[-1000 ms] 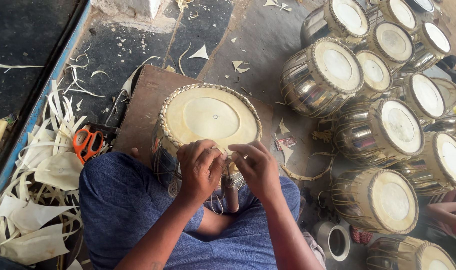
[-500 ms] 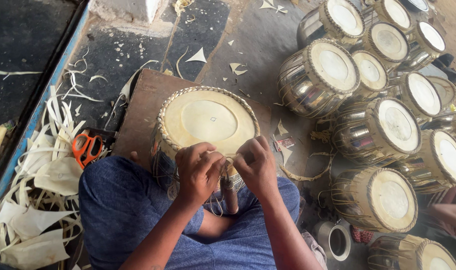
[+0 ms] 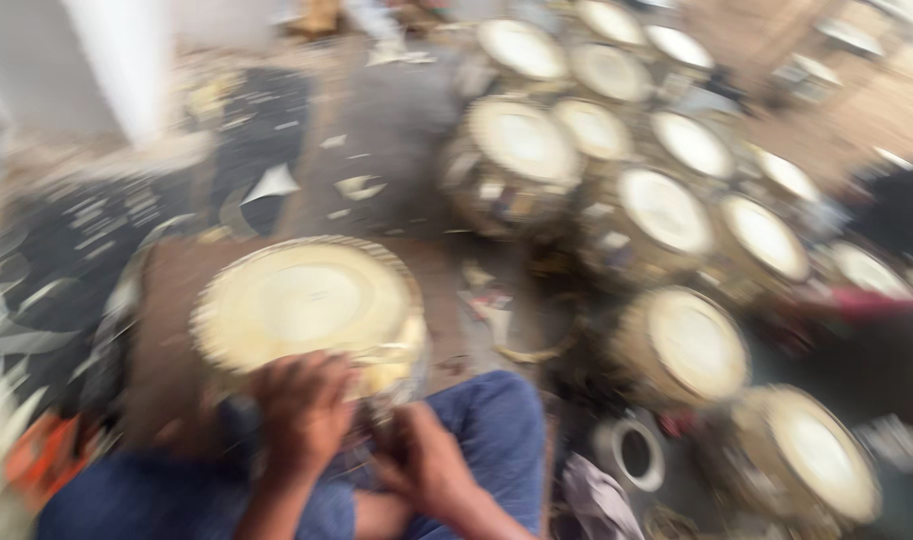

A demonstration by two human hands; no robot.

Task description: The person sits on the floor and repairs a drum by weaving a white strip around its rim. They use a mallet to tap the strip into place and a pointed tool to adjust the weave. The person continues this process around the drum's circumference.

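At the near rim of the drum, just above our lap, we have both hands working close together: our left hand lies with its fingers curled over the drum's edge, touching the rim, and our right hand sits just beside it, a little lower, fingers bent toward the same spot. The picture is blurred, so we cannot tell whether either hand pinches a strap or only presses on the rim. The drum stands upright between our knees, its pale round skin facing up, resting on a brown board that shows on its left side. Our legs are in blue trousers, one knee right of the drum. To the far left, near the lower corner, something orange lies among pale strips, too smeared to name. Beyond the drum, the dark floor carries scattered light scraps. To the right, a crowd of finished drums with shiny metal bodies and pale heads stands packed together, well apart from our hands, and a small metal cup stands near our right knee.
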